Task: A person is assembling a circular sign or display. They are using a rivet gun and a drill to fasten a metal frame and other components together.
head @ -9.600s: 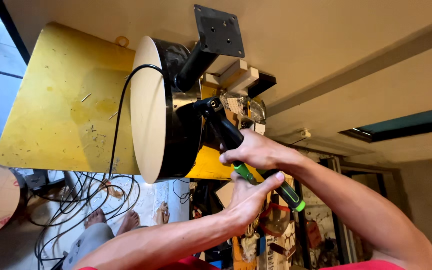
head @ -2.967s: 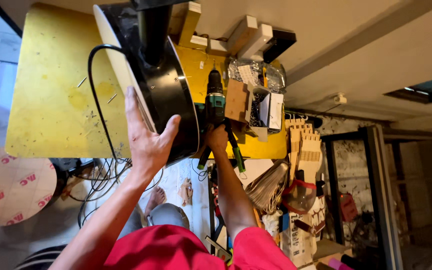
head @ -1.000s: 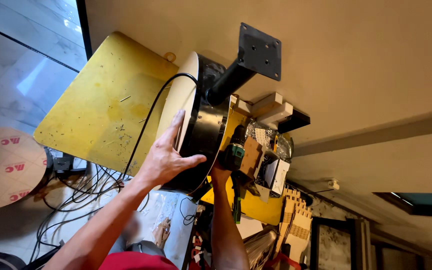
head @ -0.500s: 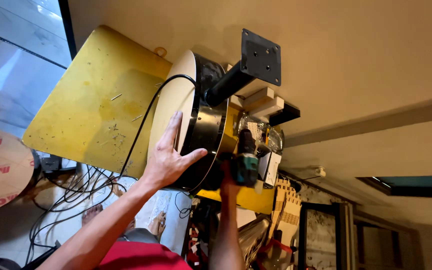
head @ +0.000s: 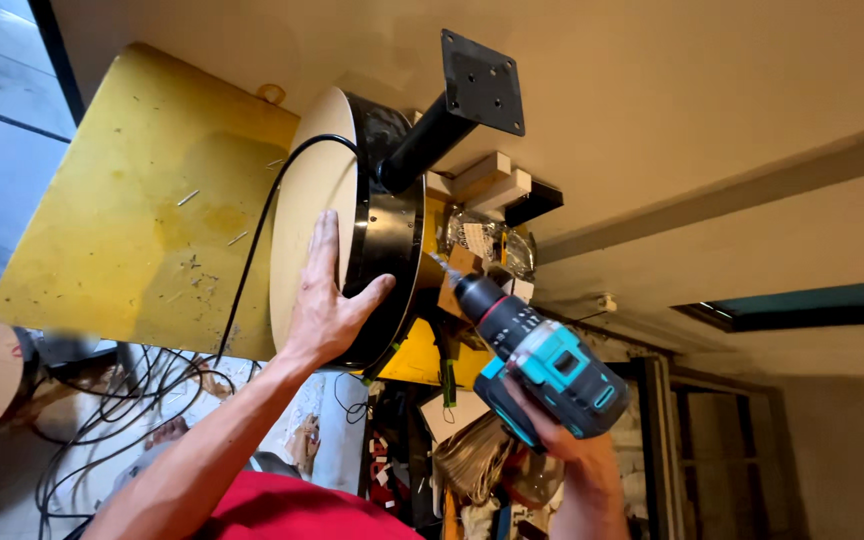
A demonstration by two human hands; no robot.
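**Drill raised beside drum unit**

Left hand [head: 330, 305] flat, fingers spread, pressed on the round black drum [head: 390, 235] with pale disc face, beside the yellow counter [head: 142, 200]. Right hand [head: 552, 435] has a closed grip on one teal drill [head: 537, 355], bit tip near the drum rim. Half a second ago the drill sat lower, partly hidden. One drum, one drill.

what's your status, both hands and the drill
Left hand flat on the round drum, steadying its rim. Right hand shut on the drill, bit aimed at the drum's back. Black cable draped across the front disc.
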